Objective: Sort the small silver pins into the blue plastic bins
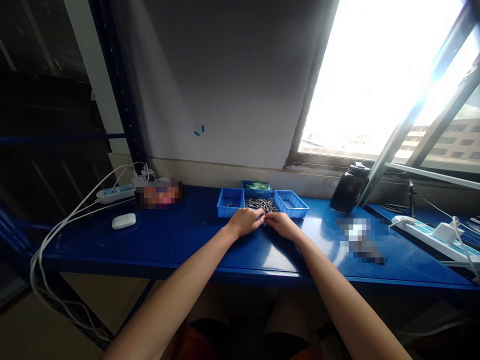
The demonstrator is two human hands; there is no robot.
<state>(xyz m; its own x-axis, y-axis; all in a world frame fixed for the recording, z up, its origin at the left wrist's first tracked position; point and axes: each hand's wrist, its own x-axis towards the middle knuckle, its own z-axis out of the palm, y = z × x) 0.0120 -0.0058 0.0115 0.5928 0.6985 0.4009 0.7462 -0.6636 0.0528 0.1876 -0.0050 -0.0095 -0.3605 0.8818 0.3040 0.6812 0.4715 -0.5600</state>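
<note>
My left hand (244, 221) and my right hand (281, 224) meet at the near edge of a pile of thin, dark and silvery metal pieces (258, 203). The fingers of both hands are closed in a pinch, fingertips almost touching; whatever lies between them is too small to make out. Beside the left hand stands a blue plastic bin (227, 212) with a few small metal pieces on its floor. Behind the pile, another blue bin (245, 184) holds a green, clear-looking plastic packet (258, 185). To the right is a third blue bin (296, 212), its floor lit by the window.
On the blue table (168, 240), a white case (123, 221) and a power strip (115, 193) with cables lie at the left. A dark bottle (349, 190) stands at the back right near the window. A second power strip (431, 235) is at far right; two blurred patches hide other items.
</note>
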